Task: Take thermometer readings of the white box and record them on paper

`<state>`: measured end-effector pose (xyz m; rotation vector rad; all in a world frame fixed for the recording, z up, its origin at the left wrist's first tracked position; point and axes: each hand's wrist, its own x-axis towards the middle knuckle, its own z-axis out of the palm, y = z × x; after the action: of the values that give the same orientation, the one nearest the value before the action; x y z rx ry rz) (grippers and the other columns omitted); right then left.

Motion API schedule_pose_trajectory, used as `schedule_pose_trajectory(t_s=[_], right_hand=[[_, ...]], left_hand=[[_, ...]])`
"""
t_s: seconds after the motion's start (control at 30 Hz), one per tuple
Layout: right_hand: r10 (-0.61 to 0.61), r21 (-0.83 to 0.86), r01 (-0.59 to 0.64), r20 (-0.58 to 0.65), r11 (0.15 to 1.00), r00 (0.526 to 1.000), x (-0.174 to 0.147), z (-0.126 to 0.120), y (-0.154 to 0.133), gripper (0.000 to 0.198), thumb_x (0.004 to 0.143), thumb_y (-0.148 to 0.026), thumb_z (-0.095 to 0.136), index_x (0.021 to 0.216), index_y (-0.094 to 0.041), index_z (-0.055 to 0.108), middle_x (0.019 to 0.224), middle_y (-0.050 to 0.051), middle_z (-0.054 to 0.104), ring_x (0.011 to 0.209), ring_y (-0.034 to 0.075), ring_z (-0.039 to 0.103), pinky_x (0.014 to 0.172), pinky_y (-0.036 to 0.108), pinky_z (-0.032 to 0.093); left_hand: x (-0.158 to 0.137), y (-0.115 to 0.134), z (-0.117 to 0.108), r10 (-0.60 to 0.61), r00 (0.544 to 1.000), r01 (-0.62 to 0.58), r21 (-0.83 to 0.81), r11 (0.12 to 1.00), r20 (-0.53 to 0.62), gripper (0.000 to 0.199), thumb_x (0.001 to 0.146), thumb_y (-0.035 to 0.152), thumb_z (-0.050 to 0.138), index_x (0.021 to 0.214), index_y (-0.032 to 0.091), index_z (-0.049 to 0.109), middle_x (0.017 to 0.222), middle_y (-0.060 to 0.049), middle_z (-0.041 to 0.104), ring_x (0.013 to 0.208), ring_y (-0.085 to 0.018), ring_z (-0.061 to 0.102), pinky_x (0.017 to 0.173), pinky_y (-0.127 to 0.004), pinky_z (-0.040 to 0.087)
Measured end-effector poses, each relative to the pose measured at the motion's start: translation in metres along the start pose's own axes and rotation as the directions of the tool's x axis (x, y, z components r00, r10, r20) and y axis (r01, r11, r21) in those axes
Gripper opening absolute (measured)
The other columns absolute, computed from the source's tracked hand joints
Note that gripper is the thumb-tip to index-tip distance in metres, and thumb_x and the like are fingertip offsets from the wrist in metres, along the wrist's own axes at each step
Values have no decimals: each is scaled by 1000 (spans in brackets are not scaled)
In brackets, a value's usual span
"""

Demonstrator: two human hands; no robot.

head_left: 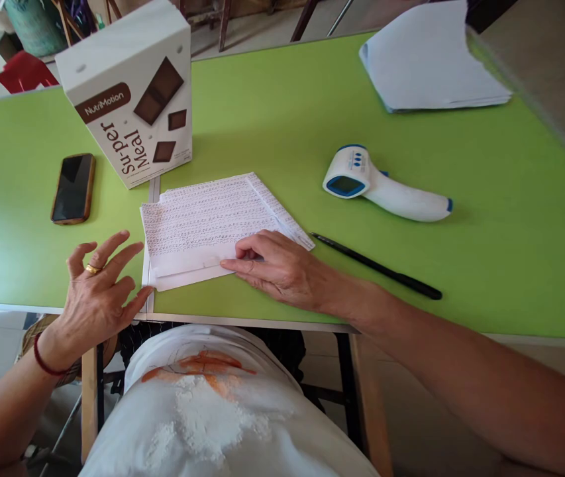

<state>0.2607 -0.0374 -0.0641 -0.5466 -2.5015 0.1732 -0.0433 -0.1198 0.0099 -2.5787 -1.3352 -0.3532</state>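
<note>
A folded, overlapping stack of white paper sheets (203, 215), covered in small dark writing, lies on the green table in front of me. My right hand (282, 271) is at its near edge, thumb and fingers closed on the paper. To the left of the sheets, my left hand (101, 285) holds nothing. Its fingers are spread and bent, and its thumb tip is close to the near left corner of the paper. A black pen (376, 265) rests just right of my right hand.
Behind the sheets stands a white Su-per Meal box (157, 99). A smartphone (73, 189) lies at the left. To the right is a white and blue handheld thermometer (386, 189), with more white paper (426, 59) at the far edge of the green table (272, 99).
</note>
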Motion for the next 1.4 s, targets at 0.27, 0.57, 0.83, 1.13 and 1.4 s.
schedule_pose_trajectory(t_s=[0.27, 0.57, 0.83, 1.13, 1.4], right_hand=[[61, 133, -55, -43, 990, 997, 6, 0, 6, 19, 97, -22, 53, 106, -17, 69, 90, 8, 65, 82, 17, 59, 70, 31, 53], [-16, -63, 20, 54, 998, 998, 21, -10, 2, 18, 96, -20, 54, 97, -14, 71, 88, 9, 65, 79, 18, 56, 69, 30, 49], [-65, -279, 51, -41, 959, 997, 34, 13, -12, 26, 96, -13, 50, 76, -17, 66, 79, 5, 67, 72, 16, 53, 64, 31, 38], [-13, -266, 31, 70, 963, 997, 9, -14, 16, 22, 95, -11, 49, 83, -18, 66, 84, 5, 70, 79, 18, 57, 68, 32, 40], [162, -211, -163, -19, 964, 987, -3, -13, 22, 20, 99, -24, 51, 83, -20, 63, 80, 3, 71, 78, 19, 57, 78, 37, 35]], left_hand=[[39, 26, 35, 27, 999, -29, -76, 997, -30, 17, 99, 23, 53, 110, 16, 64, 99, -8, 71, 89, -22, 64, 76, -34, 52], [47, 24, 41, 141, 986, -148, 74, 986, 94, 23, 95, 6, 45, 88, 15, 64, 87, -7, 66, 74, -20, 57, 56, -30, 45], [54, 38, 49, 86, 994, -93, 90, 992, 68, 21, 95, 10, 47, 84, 16, 63, 80, -6, 62, 72, -22, 56, 56, -33, 45], [43, 29, 48, -14, 996, 12, 14, 1000, 85, 23, 98, 12, 45, 87, 18, 64, 87, -6, 66, 76, -21, 56, 62, -33, 44], [35, 22, 47, -288, 953, 298, -117, 948, 91, 29, 102, 30, 43, 88, 20, 66, 84, -6, 69, 79, -24, 57, 69, -37, 38]])
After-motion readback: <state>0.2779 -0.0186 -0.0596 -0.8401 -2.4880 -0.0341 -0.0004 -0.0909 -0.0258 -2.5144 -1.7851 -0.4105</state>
